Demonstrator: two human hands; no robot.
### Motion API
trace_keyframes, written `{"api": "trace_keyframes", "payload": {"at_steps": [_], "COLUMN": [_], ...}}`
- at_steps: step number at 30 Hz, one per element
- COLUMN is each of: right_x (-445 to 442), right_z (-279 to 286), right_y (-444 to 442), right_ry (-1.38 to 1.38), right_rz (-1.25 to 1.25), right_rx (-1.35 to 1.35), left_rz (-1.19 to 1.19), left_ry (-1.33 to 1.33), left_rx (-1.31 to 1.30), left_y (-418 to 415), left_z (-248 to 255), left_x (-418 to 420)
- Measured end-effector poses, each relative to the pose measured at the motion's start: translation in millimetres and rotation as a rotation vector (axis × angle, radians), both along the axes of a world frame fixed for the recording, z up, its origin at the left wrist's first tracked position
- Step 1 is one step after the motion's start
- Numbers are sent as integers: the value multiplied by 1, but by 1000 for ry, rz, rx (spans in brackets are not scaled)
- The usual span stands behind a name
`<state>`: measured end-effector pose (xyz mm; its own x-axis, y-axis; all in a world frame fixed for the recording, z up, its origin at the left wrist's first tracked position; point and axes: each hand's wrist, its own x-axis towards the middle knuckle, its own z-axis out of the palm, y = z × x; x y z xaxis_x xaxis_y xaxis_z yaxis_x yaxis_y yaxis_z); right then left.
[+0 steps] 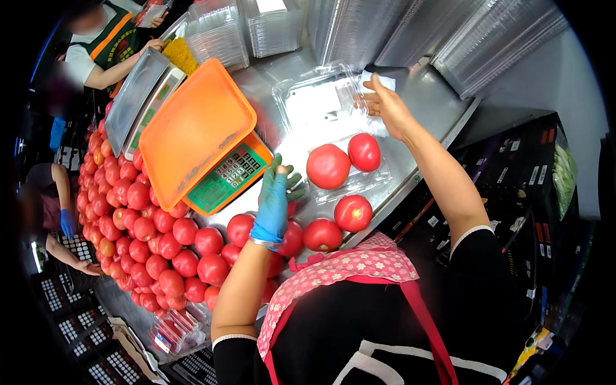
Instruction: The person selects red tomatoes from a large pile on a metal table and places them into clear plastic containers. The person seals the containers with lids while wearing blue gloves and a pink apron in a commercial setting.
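Note:
My left hand point(275, 195), in a blue glove with green fingers, is raised beside the orange scale with its fingers spread. A tomato point(291, 208) shows partly behind it. My bare right hand point(385, 107) is open, its fingertips at the right rim of a clear plastic clamshell container point(315, 103); whether they touch is unclear. Two large red tomatoes, one bigger point(328, 166) and one smaller point(364, 152), rest on clear plastic point(358, 182) between my hands. Closer to me, two more tomatoes, one stem-end up point(353, 213) and one beside it point(323, 235), lie near the table edge.
An orange digital scale point(202, 130) and a grey-topped scale point(137, 96) stand left. A large tomato pile point(144, 228) spreads below them. Stacked clear containers point(356, 29) line the back. Black crates point(510, 159) stand right. Co-workers point(103, 53) are at the left.

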<state>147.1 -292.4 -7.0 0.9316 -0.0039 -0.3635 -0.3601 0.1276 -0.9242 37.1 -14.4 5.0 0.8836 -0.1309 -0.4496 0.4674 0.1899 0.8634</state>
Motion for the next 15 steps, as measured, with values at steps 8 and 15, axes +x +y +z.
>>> {"api": "trace_keyframes", "payload": {"at_steps": [8,15], "right_x": [-73,-120], "right_z": [4,-12], "right_y": [-19,-48], "right_ry": [-766,210], "right_rz": [198,288], "right_rx": [-994,16], "left_rz": [-105,-323], "left_ry": [158,216], "left_rx": [42,72], "left_y": [13,3], "left_z": [-4,-12], "left_x": [-8,-10]}}
